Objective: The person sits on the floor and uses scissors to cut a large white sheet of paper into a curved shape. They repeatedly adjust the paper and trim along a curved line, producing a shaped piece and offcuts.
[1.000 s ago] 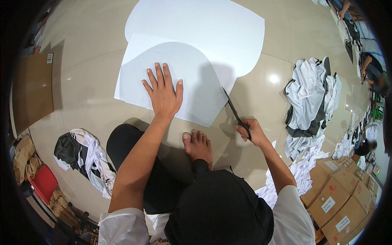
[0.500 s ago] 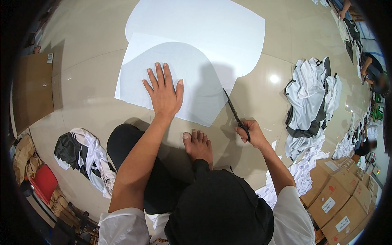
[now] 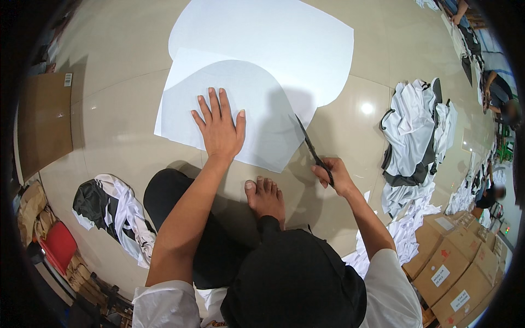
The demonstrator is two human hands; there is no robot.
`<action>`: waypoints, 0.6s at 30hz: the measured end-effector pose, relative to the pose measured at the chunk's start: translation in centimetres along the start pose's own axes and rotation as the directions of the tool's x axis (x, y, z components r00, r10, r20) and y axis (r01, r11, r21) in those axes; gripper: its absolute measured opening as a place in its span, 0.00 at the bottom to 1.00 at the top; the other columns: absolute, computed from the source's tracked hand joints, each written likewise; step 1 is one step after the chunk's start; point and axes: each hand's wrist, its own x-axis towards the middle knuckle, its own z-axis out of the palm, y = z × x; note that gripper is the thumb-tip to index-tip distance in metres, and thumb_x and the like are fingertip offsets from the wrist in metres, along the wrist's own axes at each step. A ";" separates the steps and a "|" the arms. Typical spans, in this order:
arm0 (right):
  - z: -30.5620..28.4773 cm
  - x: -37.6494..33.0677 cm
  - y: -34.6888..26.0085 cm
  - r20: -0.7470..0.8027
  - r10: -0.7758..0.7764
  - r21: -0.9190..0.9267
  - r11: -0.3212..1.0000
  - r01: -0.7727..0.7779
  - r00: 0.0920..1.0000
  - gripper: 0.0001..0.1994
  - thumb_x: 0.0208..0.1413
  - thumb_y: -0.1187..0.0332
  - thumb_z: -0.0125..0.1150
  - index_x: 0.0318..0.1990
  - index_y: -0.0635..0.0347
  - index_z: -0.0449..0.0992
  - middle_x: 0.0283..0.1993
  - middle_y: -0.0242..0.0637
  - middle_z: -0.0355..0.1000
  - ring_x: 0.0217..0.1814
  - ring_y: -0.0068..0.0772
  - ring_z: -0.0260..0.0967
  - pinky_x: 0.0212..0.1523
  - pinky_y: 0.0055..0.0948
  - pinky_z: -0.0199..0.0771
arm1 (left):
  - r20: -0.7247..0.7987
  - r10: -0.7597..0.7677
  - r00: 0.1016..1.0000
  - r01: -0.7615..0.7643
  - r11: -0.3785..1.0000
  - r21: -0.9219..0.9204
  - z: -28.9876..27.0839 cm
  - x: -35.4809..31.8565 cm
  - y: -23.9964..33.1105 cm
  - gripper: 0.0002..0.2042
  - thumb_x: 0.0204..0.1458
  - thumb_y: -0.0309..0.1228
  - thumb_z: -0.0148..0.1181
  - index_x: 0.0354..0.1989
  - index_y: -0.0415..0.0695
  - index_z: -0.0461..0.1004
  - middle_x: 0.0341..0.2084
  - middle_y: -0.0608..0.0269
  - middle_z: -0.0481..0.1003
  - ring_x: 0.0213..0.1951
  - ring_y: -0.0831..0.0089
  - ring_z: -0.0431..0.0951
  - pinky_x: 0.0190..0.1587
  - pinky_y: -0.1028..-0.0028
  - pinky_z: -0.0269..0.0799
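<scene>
My left hand (image 3: pixel 221 134) lies flat with spread fingers on a pale grey-white sheet (image 3: pixel 254 142) that has a curved upper edge. Beneath it and beyond lies a larger bright white sheet (image 3: pixel 262 33) with rounded sides; whether these are paper or cloth I cannot tell. Black scissors (image 3: pixel 310 143) are gripped in my right hand (image 3: pixel 338 177), fingers wrapped round the handles. Their blades point up and left, tips over the right part of the sheets beside the pale one's curved edge. From above, the blades look close together.
My bare foot (image 3: pixel 265 199) rests just below the sheets. White and dark garments (image 3: pixel 413 131) are heaped at right, another bundle (image 3: pixel 112 210) at left. Cardboard boxes (image 3: pixel 445 262) stand lower right, a brown carton (image 3: pixel 44 123) at left. Other people (image 3: pixel 500 98) sit along the far right.
My right hand and the scissors have shifted slightly up and left, the tips further over the sheets. My left hand and the sheets' near edge sit slightly lower in view.
</scene>
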 end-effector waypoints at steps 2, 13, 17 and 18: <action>0.2 0.2 -0.1 0.003 0.005 0.026 1.000 -0.005 1.000 0.17 0.63 0.59 0.76 0.29 0.60 0.77 0.21 0.28 0.69 0.18 0.20 0.65 0.21 0.27 0.60 | -0.004 -0.001 1.000 0.001 1.000 0.001 0.0 0.0 0.0 0.40 0.75 0.52 0.46 0.86 0.39 0.48 0.86 0.37 0.45 0.85 0.30 0.37 0.81 0.27 0.29; 0.7 0.1 -0.4 0.022 -0.008 0.036 0.999 0.007 1.000 0.16 0.66 0.63 0.74 0.28 0.59 0.76 0.20 0.27 0.69 0.18 0.17 0.65 0.19 0.24 0.62 | -0.007 0.001 1.000 -0.001 1.000 0.003 0.1 0.0 0.0 0.40 0.75 0.53 0.45 0.87 0.40 0.48 0.86 0.38 0.45 0.85 0.31 0.36 0.81 0.28 0.28; 0.8 0.1 0.0 0.014 -0.015 0.045 0.999 0.014 1.000 0.17 0.65 0.62 0.75 0.28 0.60 0.76 0.20 0.28 0.69 0.17 0.18 0.65 0.19 0.24 0.61 | 0.010 -0.011 1.000 0.011 1.000 0.011 0.1 -0.1 0.0 0.40 0.76 0.54 0.43 0.87 0.41 0.47 0.87 0.40 0.44 0.86 0.32 0.34 0.81 0.29 0.27; 0.8 0.1 0.1 0.012 -0.019 0.051 0.999 0.018 1.000 0.17 0.64 0.61 0.75 0.29 0.60 0.77 0.20 0.28 0.69 0.17 0.19 0.65 0.19 0.25 0.61 | 0.008 -0.012 1.000 0.011 1.000 0.012 0.1 -0.1 0.0 0.40 0.76 0.54 0.43 0.87 0.41 0.47 0.87 0.40 0.44 0.86 0.32 0.34 0.81 0.29 0.27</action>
